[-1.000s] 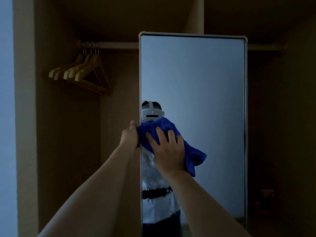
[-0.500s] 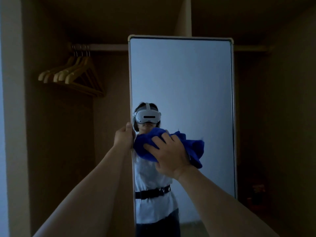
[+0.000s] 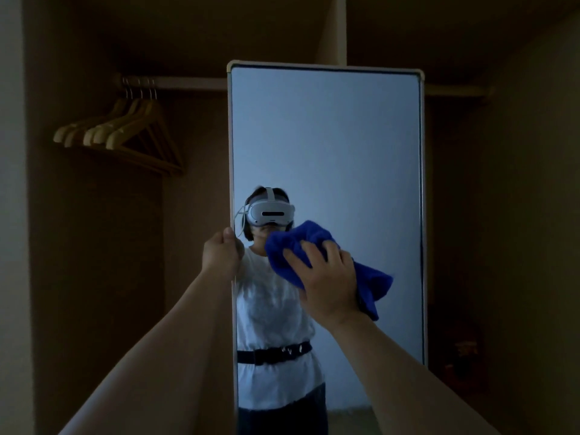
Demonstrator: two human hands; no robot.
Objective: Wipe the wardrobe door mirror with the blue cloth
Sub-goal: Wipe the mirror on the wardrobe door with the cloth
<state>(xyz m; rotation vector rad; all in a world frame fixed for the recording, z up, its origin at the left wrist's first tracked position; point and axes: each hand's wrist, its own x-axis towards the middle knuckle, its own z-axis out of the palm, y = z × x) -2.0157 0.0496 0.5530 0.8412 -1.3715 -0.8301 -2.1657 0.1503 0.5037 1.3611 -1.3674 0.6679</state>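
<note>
- Centrally, the mirror point(image 3: 326, 146) is seen upright on the wardrobe door, framed in pale trim; its left edge is gripped by the left hand point(image 3: 221, 252), fingers curled round the frame
- the blue cloth point(image 3: 317, 246) is bunched and pressed to the glass at mid-height by the right hand point(image 3: 326, 284), fingers clamped on it
- 4 wooden hangers point(image 3: 125, 133) are hung on the rail point(image 3: 188, 83) at upper left

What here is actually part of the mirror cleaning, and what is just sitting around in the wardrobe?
Part of the job:
- mirror
- blue cloth, bunched in the right hand against the glass
- left hand, gripping the mirror's left edge

Just there:
- wooden hangers on the rail
- dim items low on the right, too dark to tell
</note>
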